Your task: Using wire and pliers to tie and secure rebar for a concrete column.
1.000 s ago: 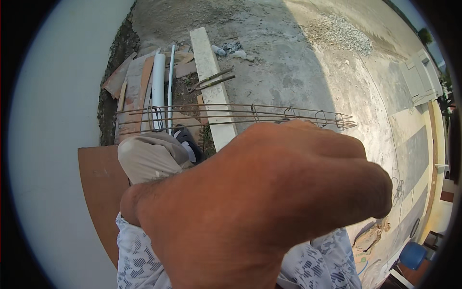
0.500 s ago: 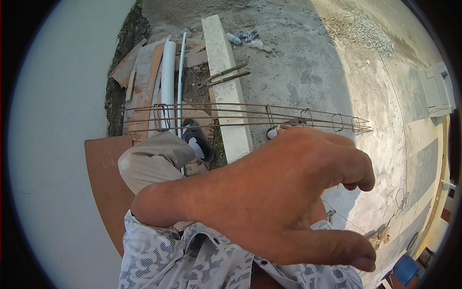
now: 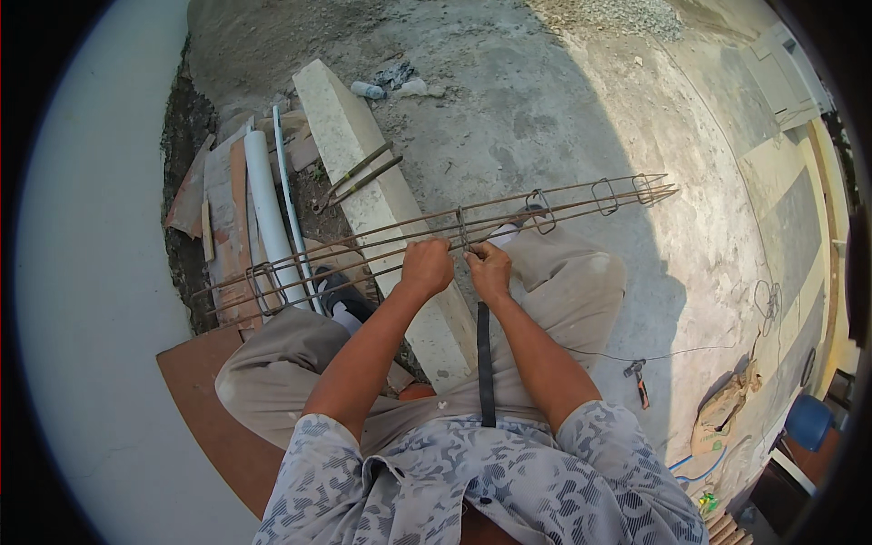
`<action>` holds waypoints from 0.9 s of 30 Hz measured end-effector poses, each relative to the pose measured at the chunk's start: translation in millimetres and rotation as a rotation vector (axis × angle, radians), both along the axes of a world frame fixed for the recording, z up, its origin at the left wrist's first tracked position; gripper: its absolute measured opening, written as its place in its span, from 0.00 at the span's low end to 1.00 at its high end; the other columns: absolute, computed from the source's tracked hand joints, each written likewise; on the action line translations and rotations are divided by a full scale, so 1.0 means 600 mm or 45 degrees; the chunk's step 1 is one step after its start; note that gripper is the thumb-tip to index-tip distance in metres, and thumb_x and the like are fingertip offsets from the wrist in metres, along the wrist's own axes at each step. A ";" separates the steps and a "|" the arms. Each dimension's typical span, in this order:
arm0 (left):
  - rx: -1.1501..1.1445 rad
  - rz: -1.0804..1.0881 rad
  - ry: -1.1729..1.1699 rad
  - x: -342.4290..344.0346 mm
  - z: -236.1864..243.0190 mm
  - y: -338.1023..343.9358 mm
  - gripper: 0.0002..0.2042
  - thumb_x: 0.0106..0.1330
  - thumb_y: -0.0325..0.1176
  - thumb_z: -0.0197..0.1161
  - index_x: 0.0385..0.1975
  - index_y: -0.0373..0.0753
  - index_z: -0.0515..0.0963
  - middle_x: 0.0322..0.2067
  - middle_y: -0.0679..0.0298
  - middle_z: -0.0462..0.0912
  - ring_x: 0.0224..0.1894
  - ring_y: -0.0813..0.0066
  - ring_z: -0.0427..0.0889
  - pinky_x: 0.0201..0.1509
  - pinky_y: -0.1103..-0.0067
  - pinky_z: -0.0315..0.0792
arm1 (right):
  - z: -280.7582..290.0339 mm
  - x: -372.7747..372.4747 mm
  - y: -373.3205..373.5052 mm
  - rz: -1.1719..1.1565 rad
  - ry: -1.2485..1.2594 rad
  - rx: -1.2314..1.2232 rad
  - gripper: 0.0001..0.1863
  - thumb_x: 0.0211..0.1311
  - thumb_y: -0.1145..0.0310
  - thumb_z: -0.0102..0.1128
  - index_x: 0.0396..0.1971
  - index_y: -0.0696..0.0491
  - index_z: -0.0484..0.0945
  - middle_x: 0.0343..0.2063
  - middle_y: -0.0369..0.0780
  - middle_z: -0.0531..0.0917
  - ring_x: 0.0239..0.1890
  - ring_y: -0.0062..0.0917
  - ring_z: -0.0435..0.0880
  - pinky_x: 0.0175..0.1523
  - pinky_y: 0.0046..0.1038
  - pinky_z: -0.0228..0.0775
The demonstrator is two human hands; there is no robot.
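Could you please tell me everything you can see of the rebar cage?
The rebar cage is long and narrow: rusty-looking metal bars joined by squarish loops. It slants over the pale beam, right end higher in the picture. The left hand grips it; the right hand touches a central loop.

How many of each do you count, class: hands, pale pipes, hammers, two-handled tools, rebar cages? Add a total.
Hands: 2 (left hand, right hand)
Pale pipes: 2 (thick pipe, thin pipe)
Hammer: 1
Two-handled tool: 1
Rebar cage: 1
Total: 7
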State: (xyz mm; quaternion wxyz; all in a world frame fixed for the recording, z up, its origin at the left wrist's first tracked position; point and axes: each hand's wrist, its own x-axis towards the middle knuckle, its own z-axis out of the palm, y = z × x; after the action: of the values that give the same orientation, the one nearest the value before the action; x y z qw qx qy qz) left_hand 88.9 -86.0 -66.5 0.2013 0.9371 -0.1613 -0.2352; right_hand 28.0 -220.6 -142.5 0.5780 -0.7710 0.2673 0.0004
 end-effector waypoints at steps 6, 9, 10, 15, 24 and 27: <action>-0.060 -0.037 -0.090 -0.004 -0.043 0.005 0.13 0.62 0.31 0.63 0.44 0.37 0.86 0.42 0.46 0.85 0.44 0.45 0.84 0.52 0.60 0.77 | -0.003 -0.007 0.008 0.028 -0.063 0.033 0.07 0.58 0.73 0.68 0.33 0.61 0.85 0.26 0.42 0.88 0.28 0.22 0.84 0.36 0.27 0.74; -0.055 0.001 -0.033 -0.001 -0.046 0.002 0.12 0.62 0.31 0.62 0.42 0.37 0.87 0.40 0.46 0.86 0.44 0.45 0.85 0.51 0.60 0.78 | 0.007 -0.008 0.008 0.033 0.014 0.103 0.08 0.56 0.73 0.68 0.33 0.61 0.85 0.29 0.48 0.88 0.32 0.34 0.88 0.41 0.32 0.76; -0.033 0.016 0.020 0.001 -0.042 -0.004 0.11 0.62 0.31 0.62 0.41 0.37 0.87 0.40 0.46 0.86 0.44 0.46 0.85 0.51 0.60 0.78 | 0.000 -0.010 0.007 0.021 0.014 0.101 0.08 0.56 0.73 0.68 0.33 0.61 0.85 0.29 0.48 0.88 0.32 0.34 0.88 0.41 0.32 0.76; -0.055 0.067 0.031 0.001 -0.044 -0.011 0.11 0.63 0.32 0.63 0.39 0.35 0.87 0.37 0.46 0.87 0.42 0.47 0.86 0.50 0.61 0.78 | -0.006 -0.008 0.009 -0.020 0.005 0.055 0.08 0.55 0.73 0.69 0.32 0.61 0.83 0.27 0.47 0.87 0.30 0.34 0.87 0.39 0.33 0.76; -0.177 0.227 0.026 0.012 -0.021 -0.002 0.09 0.62 0.30 0.66 0.38 0.32 0.85 0.36 0.47 0.87 0.41 0.47 0.86 0.49 0.61 0.78 | 0.000 -0.006 0.000 0.028 -0.043 0.055 0.09 0.54 0.73 0.69 0.32 0.61 0.82 0.27 0.48 0.87 0.28 0.33 0.86 0.38 0.32 0.76; -0.221 0.188 -0.232 0.030 -0.010 0.004 0.09 0.62 0.29 0.67 0.39 0.32 0.85 0.40 0.46 0.87 0.44 0.47 0.85 0.50 0.61 0.77 | 0.000 -0.006 -0.001 0.029 -0.043 0.087 0.09 0.55 0.73 0.69 0.32 0.62 0.82 0.26 0.48 0.86 0.28 0.33 0.86 0.38 0.32 0.76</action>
State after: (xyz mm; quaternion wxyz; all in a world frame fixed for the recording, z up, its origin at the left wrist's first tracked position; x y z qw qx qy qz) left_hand 106.7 -83.8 -72.2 0.2829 0.9430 -0.1291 -0.1188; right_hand 24.1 -221.3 -142.5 0.6086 -0.7536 0.2484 0.0031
